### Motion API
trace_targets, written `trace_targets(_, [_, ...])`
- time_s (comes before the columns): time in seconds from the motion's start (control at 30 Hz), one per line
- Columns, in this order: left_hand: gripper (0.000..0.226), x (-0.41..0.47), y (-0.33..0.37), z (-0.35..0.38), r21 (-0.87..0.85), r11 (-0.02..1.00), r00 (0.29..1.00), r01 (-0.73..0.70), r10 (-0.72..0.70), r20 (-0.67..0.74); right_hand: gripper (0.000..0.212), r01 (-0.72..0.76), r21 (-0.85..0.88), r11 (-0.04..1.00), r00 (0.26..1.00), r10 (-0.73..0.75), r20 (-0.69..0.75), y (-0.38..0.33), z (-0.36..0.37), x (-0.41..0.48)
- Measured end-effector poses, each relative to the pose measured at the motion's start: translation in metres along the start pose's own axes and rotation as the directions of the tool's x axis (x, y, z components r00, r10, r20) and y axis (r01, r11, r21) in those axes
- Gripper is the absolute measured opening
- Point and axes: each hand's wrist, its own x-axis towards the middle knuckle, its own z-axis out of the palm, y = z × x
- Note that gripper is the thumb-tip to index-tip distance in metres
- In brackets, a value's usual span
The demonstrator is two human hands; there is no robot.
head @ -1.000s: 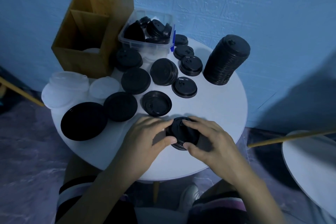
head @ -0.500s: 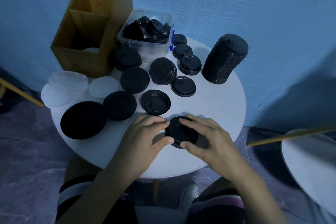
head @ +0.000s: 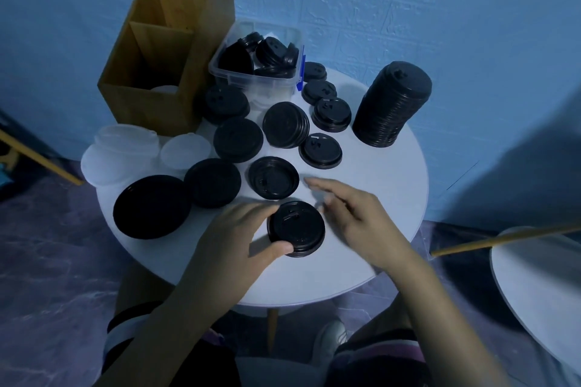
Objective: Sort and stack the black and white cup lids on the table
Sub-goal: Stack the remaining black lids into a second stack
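The left hand point(head: 232, 239) is gripping a black lid point(head: 295, 228) near the front of the round white desk point(head: 377, 173), with the thumb curling round its near rim and the fingers wrapping its left side. The right hand point(head: 355, 217) is hovering just beside that lid on its right, holding nothing, with its fingers stretching out loosely and blurring at the tips. An upturned black lid point(head: 273, 177) is lying just behind the gripped one, and more single black lids are spreading across the middle of the desk. A tall stack of black lids point(head: 393, 104) is leaning at the back right. Translucent white lids point(head: 122, 151) are sitting at the left edge, in front of a wooden box point(head: 163, 50), and a clear bin point(head: 251, 82) beside the box is holding loose black lids.
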Motion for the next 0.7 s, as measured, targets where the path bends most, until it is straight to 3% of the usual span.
trace_targets(0.17, [0.063, -0.001, 0.002, 0.001, -0.006, 1.0, 1.0, -0.01, 0.01, -0.008, 0.05, 0.169, -0.333, 0.927, 0.983, -0.136, 0.122, 0.003, 0.009, 0.04])
trace_targets(0.33, [0.064, 0.002, 0.004, 0.006, 0.031, 0.999, 0.999, -0.029, 0.03, -0.036, 0.022, 0.099, -0.317, 0.943, 0.995, -0.093, 0.035, 0.005, 0.01, 0.048])
trace_targets(0.43, [0.06, 0.001, 0.002, 0.007, 0.045, 0.999, 0.998, -0.026, 0.029, -0.049, 0.013, 0.038, -0.15, 0.988, 0.998, -0.045, -0.04, 0.006, 0.01, 0.041])
trace_targets(0.5, [0.06, 0.0, 0.001, 0.007, 0.056, 0.998, 0.998, -0.027, 0.03, -0.049, 0.012, -0.025, 0.089, 0.996, 0.996, 0.032, -0.084, 0.006, 0.005, 0.035])
trace_targets(0.6, [0.06, -0.001, 0.001, 0.008, 0.056, 0.998, 0.999, -0.016, 0.018, -0.044, 0.011, -0.094, 0.421, 0.902, 0.982, 0.153, -0.107, 0.0, -0.009, 0.022])
trace_targets(0.7, [0.06, 0.0, 0.002, 0.008, 0.052, 0.999, 0.999, -0.016, 0.018, -0.044, 0.011, -0.123, 0.571, 0.812, 0.955, 0.254, -0.155, -0.007, -0.019, 0.006])
